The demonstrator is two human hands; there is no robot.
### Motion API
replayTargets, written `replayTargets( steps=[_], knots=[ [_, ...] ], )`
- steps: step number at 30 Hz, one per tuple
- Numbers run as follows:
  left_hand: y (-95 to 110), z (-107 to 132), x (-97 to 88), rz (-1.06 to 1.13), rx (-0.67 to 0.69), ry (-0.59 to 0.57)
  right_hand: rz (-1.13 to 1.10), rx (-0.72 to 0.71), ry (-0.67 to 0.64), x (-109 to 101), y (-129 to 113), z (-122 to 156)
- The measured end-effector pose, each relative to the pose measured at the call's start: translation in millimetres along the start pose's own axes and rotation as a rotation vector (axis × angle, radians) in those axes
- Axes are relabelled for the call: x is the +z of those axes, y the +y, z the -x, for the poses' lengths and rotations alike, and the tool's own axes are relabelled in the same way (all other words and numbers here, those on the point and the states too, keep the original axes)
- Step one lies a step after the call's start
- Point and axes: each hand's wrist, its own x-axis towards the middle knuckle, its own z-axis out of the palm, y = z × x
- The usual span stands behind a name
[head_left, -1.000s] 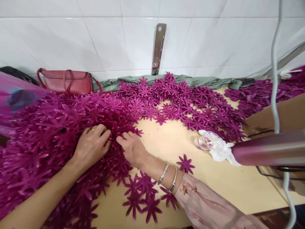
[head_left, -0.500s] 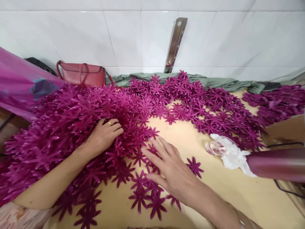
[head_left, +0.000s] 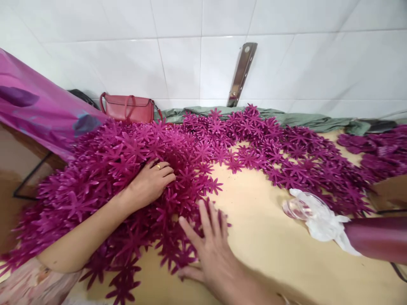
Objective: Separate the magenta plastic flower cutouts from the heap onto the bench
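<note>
Probably light and bendy, the purple flower-shaped pieces [head_left: 130, 148] lie heaped on the table [head_left: 260, 220], best pinched at their centres; the right hand [head_left: 216, 254] splays at their edge; the left hand [head_left: 151, 186] rests among them, grip unclear.

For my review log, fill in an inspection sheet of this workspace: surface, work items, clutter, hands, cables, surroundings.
Surface: pale tabletop, partly covered.
Work items: magenta star-shaped pieces, heaped at left and spread along the back.
Clutter: crumpled white material by a clear container; purple cylinder at right; red bag by the wall.
Left hand: fingers curled into the heap; grasp hidden.
Right hand: spread open over the heap's near-right edge; contact unclear.
Cables: thin dark line at the right edge, possibly a cable.
Surroundings: white tiled wall, metal strip, green cloth, pink sheet.
</note>
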Motion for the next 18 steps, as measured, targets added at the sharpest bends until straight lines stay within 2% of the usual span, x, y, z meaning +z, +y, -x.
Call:
replayTargets(
  steps=[2,5,8,10,14,17,18],
  knots=[
    [7.0,-2.3,-11.7,0.041,0.002,-0.014,-0.034,-0.081,-0.036,5.8,-16.5,-32.7],
    [16.7,-5.1,-32.8,0.069,-0.02,-0.05,-0.07,-0.105,0.002,14.5,-35.1,-68.8],
    [23.7,-4.4,-55.3,0.071,-0.039,-0.057,-0.093,-0.065,0.021,15.8,-45.7,-84.4],
    [29.9,-1.1,-69.9,0.08,-0.027,-0.036,-0.107,-0.062,-0.036,9.8,-46.9,-85.5],
    [60.1,12.1,-88.9,0.036,0.051,0.037,-0.124,-0.132,-0.168,-20.9,-30.1,-74.4],
    [100.8,27.8,-80.5,0.114,0.095,0.135,-0.161,-0.208,-0.189,-59.9,0.5,-61.7],
    [115.3,33.2,-71.5,0.169,0.126,0.25,-0.183,-0.213,-0.189,-74.5,13.5,-58.4]
  ],
)
